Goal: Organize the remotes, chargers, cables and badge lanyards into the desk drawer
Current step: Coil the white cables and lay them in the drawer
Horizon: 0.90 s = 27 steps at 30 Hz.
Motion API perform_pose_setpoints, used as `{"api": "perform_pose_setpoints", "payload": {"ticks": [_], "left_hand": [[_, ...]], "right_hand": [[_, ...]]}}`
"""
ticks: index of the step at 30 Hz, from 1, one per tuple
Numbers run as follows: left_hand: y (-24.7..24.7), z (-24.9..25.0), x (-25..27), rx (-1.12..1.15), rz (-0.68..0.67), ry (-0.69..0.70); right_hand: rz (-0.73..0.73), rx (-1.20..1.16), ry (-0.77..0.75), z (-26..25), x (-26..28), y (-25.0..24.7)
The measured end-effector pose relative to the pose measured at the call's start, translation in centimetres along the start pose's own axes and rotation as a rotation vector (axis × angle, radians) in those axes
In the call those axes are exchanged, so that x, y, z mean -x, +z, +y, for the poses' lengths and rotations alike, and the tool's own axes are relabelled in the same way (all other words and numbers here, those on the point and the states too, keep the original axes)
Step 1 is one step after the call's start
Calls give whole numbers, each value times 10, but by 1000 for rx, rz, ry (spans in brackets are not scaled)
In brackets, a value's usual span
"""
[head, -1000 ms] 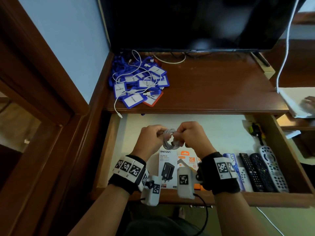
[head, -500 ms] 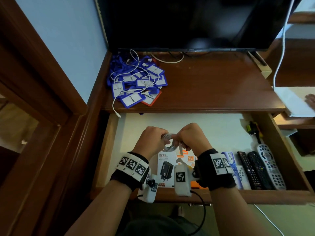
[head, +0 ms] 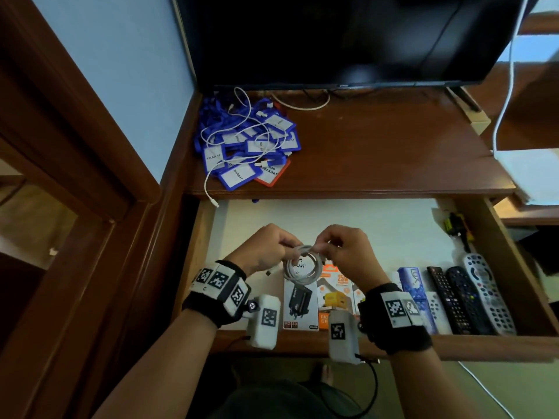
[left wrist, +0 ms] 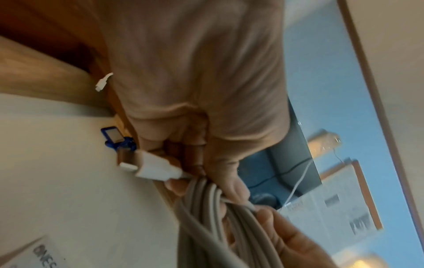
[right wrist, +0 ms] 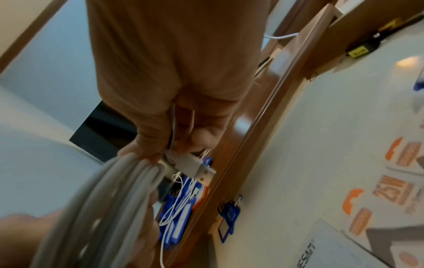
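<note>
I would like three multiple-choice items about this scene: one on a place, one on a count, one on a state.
1. Where does the pile of blue badge holders lie?
A. on the desk top
B. in the drawer
C. on the floor

2. How many remote controls lie at the right end of the wooden drawer?
A. one
B. three
C. six

3. The coiled white cable is
A. lying loose in the drawer
B. held by both hands
C. plugged into the screen

Answers: 1 A, it sits beside the wall above the drawer; 2 B, two black, one grey; 3 B, left hand and right hand pinch it.
</note>
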<state>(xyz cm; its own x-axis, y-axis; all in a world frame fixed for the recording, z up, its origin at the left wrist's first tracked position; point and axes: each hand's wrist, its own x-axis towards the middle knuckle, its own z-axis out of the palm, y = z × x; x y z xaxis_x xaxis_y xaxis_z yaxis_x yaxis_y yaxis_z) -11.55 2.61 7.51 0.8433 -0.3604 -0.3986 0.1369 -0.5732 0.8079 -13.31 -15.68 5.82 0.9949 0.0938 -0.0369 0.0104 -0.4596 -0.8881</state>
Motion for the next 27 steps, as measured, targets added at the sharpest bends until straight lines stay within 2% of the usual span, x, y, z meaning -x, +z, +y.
{"api": "perform_pose_setpoints", "payload": {"ticks": [4,7,10,14,19,24,27], "left_hand": [[-1,0,6,195,68,49],[-2,3,6,252,151,76],[-2,3,5,181,242,78],[5,6,5,102,356,96],[7,5,5,97,431,120],[1,5,3,147,344,132],[-6,0,2,163,299,134]], "right_hand": [[16,-301,29,-3,1,4],[-12,-508,143,-9,3,7],[-33,-660,271,-11,3,9],[-72,-800,366,-14,2,9],[-139,-858,407,-20,-1,9],[-164,-771,403,-12,-6,7],[-201,-733,471,-1,-9,8]]}}
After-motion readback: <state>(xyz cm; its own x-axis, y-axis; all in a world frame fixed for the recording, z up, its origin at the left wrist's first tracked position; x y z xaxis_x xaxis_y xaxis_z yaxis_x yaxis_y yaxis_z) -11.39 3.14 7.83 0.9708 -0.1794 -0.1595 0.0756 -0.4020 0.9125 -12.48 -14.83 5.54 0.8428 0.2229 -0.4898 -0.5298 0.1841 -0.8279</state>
